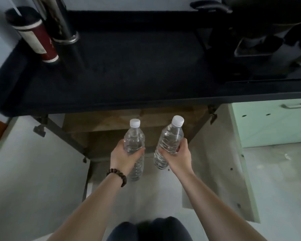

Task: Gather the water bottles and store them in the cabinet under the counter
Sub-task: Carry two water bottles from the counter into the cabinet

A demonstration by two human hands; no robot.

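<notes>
Two clear water bottles with white caps are held side by side in front of the open cabinet under the black counter. My left hand grips the left bottle around its middle; a beaded bracelet sits on that wrist. My right hand grips the right bottle, which tilts a little to the right. Both bottles point cap-first toward the cabinet's wooden shelves, just outside the opening.
Both cabinet doors stand open: the left door and the right door. A red and white flask and a dark steel flask stand on the counter's left. A dark appliance sits at the right. A green drawer unit is beside the cabinet.
</notes>
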